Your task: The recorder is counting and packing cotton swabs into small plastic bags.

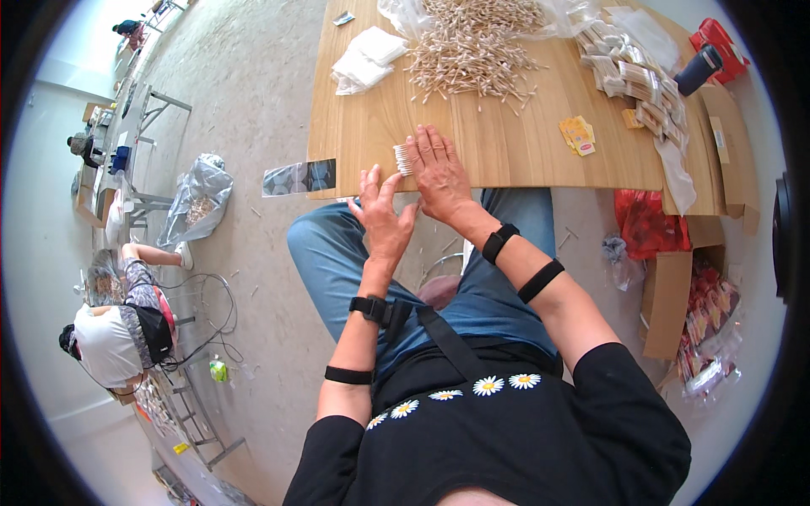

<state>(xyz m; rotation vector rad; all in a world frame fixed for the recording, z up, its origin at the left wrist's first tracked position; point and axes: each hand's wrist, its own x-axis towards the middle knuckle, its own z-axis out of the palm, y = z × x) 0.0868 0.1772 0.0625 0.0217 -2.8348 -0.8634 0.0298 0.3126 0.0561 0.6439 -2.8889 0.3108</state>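
right hand (436, 171) flat on wooden table (523, 143) | concrete floor (253, 101)

Single head-worn fisheye view, looking steeply down from close above the wearer's lap onto the near edge of a wooden table (506, 143), rim strongly curved.

On the wooden counter (523, 156) lie yellow sachets (577, 135) at three o'clock, packed bundles (629, 76) at two, white bags (364, 57) at eleven, a black cup (699, 69) far right.
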